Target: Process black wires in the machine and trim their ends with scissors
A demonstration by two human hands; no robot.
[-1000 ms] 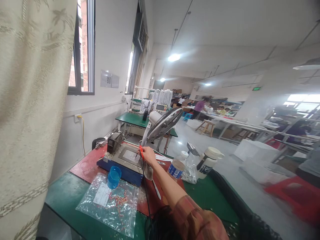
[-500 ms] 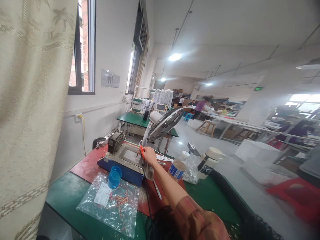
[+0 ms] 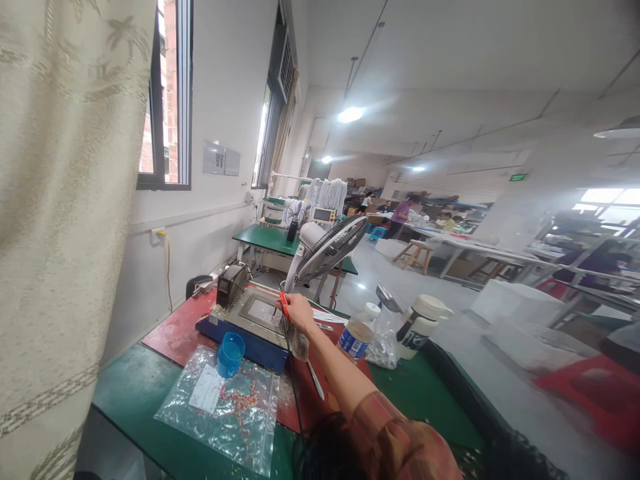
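- One hand (image 3: pixel 299 311) in view, prob. the right, arm reaching fwd from a reddish patterned sleeve (image 3: pixel 400 440); fingers were closed round a red-handled tool (image 3: pixel 283 305), its tip down on the grey plate (image 3: pixel 261 311) of a blue-based bench machine (image 3: pixel 247 327). Other hand not seen.
- A black cord (image 3: pixel 293 380) ran from the tool back toward the person.
- The machine sat on a red mat (image 3: pixel 173 333) laid over a green bench top (image 3: pixel 135 390); a small black fan unit (image 3: pixel 231 283) stood at the machine's far left corner.
- Just in front of the machine: a blue cup (image 3: pixel 231 354), resting on the far edge of a clear plastic bag (image 3: pixel 225 410) w/ a white label and small reddish bits inside.
- Right of the hand: a water bottle w/ blue label (image 3: pixel 356 333), a crumpled clear bag (image 3: pixel 383 343), a white jug w/ dark print (image 3: pixel 419 327), all near each other on the bench.
- A tilted desk fan (image 3: pixel 327 250) stood behind the machine.
- Room: long workshop, white walls + ceiling w/ strip lights, windows (image 3: pixel 173 100) on the left wall, a patterned cream curtain (image 3: pixel 60 220) filling the left edge.
- Another green table (image 3: pixel 270 241) farther back by the wall, w/ white hanging bundles and a small device; details too blurred to tell.
- Several people worked at far tables (image 3: pixel 450 243), well apart; right side was blurred, w/ shelving and white boxes on the floor.
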